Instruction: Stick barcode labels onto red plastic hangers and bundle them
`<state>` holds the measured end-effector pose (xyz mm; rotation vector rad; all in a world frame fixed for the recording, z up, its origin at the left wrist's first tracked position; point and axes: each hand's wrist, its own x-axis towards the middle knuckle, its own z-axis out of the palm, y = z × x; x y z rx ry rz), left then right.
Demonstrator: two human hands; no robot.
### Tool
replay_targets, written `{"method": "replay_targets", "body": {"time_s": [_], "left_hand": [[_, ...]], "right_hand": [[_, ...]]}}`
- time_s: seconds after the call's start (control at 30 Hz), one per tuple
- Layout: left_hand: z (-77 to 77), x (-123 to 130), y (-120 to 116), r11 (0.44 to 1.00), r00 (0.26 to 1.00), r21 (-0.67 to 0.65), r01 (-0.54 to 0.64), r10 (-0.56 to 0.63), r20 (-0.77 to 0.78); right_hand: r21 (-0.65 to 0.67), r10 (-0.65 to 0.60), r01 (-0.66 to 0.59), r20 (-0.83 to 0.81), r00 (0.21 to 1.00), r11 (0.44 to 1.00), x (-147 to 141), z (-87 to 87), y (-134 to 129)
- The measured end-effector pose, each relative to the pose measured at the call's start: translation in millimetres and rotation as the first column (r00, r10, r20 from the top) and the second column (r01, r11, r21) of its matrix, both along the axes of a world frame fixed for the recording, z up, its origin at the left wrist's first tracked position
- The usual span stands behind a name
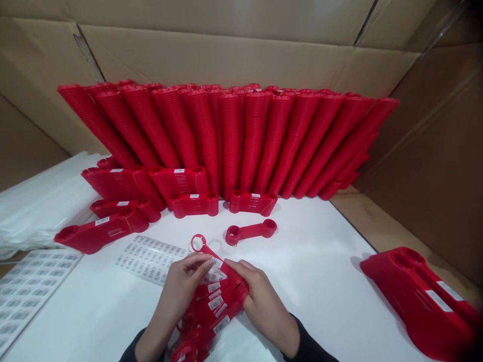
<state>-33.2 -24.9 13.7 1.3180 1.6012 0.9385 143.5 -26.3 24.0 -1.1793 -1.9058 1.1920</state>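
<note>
Fanned out low in the centre is a bunch of red plastic pieces [204, 314] with white barcode labels. My right hand [260, 296] grips its right end, fingers wrapped round the pieces. My left hand [184, 281] pinches at a white label on the uppermost piece, whose ring end points up and away. Left of and behind my left hand lies a clear sheet of barcode labels [151, 259]. A loose red piece [251, 232] with two ring ends rests on the white table [313, 271] beyond my hands.
Tall stacks of red pieces [230, 141] stand against the cardboard wall [211, 55]. Shorter labelled stacks [113, 231] sit in front at the left. Another label sheet [33, 286] and white plastic bags [41, 206] are far left. Labelled red stacks [418, 301] lie at the right.
</note>
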Motion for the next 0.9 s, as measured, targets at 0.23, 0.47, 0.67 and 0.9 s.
{"method": "replay_targets", "body": {"time_s": [0.23, 0.47, 0.67, 0.9], "left_hand": [[1.0, 2.0, -1.2, 0.998, 0.999, 0.06, 0.004, -0.001, -0.05], [2.3, 4.5, 0.1, 0.998, 0.997, 0.058, 0.02, -0.015, -0.078], [2.6, 8.5, -3.5, 0.995, 0.994, 0.098, 0.007, 0.004, -0.108], [-3.2, 13.4, -7.2, 0.984, 0.963, 0.175, 0.043, 0.006, -0.268]], "right_hand": [[0.018, 0.004, -0.004, 0.017, 1.0, 1.0, -0.2, -0.4, -0.6], [0.024, 0.015, -0.015, 0.023, 1.0, 1.0, -0.9, 3.9, -1.8], [0.032, 0.013, -0.014, 0.028, 1.0, 0.999, -1.2, 1.7, -3.4], [0.041, 0.046, -0.045, -0.033, 0.998, 0.998, -1.2, 4.7, -4.7]]}}
